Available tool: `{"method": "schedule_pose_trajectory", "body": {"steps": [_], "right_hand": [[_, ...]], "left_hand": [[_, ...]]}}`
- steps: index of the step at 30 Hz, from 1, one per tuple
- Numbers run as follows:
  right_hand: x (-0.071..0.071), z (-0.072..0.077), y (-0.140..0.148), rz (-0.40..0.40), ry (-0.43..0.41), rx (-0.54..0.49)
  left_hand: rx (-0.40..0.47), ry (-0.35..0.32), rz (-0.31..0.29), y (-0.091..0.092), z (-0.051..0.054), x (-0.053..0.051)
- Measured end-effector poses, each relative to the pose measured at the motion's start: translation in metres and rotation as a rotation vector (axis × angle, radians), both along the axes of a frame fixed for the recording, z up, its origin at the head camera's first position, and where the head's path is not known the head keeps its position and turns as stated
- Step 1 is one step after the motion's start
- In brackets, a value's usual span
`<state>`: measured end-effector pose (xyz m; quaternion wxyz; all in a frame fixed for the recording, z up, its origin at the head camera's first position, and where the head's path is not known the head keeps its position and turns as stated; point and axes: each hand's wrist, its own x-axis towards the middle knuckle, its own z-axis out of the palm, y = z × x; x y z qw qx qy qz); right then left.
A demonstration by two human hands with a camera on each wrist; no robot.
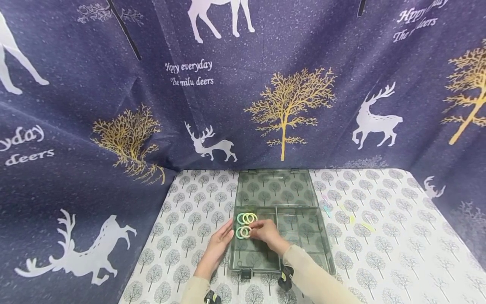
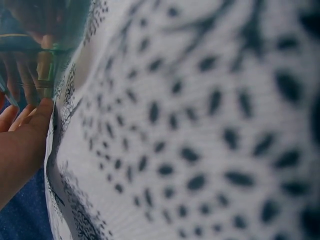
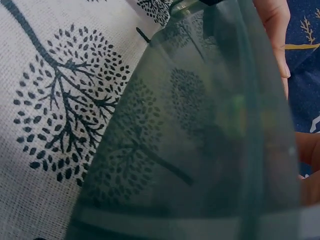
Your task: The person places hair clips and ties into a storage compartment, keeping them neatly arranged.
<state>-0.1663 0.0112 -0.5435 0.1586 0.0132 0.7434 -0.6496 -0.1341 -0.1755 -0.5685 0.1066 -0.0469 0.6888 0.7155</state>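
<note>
A translucent dark-green plastic organizer box (image 1: 303, 209) lies with its lid folded back, its inside split into compartments. Coloured rings sit in its left compartment: a green ring (image 1: 240, 218) and yellow rings (image 1: 250, 214) overlap at the back, and a second green ring (image 1: 238, 233) is in front of them. My right hand (image 1: 265, 232) reaches over this compartment and pinches a pale cream ring (image 1: 243, 228) that overlaps the front green one. Outside the box, my left hand (image 1: 218, 242) rests its extended fingers (image 2: 44, 112) against the left wall. Through the wall, the right wrist view shows the rings only as a blur.
The open lid (image 1: 275, 188) lies flat behind the box toward the hanging cloth (image 1: 235, 105). On the right of the tree-print tablecloth (image 1: 398, 253) lie several small pieces, including a teal piece (image 1: 327, 212) and a yellow piece (image 1: 368, 226). A dark latch (image 1: 246, 274) is at the box's front.
</note>
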Motion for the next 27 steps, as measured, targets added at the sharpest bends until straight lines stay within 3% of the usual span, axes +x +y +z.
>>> {"method": "schedule_pose_trajectory", "body": {"steps": [4,8,14,19,27], "right_hand": [[0.0,0.003,0.002,0.006,0.068,0.082],[0.0,0.01,0.005,0.003,0.068,0.125],[-0.001,0.022,0.01,0.014,0.1,0.123],[-0.005,0.031,0.023,0.002,0.139,0.061],[-0.022,0.055,0.062,-0.128,0.157,0.032]], "left_hand": [[-0.003,0.001,0.002,0.0,0.0,0.0],[-0.014,0.016,-0.003,-0.001,-0.002,-0.001],[-0.015,0.026,-0.008,-0.001,-0.003,-0.001],[-0.007,0.01,-0.009,-0.001,-0.003,-0.002],[0.0,0.019,-0.004,-0.001,-0.003,-0.001]]}}
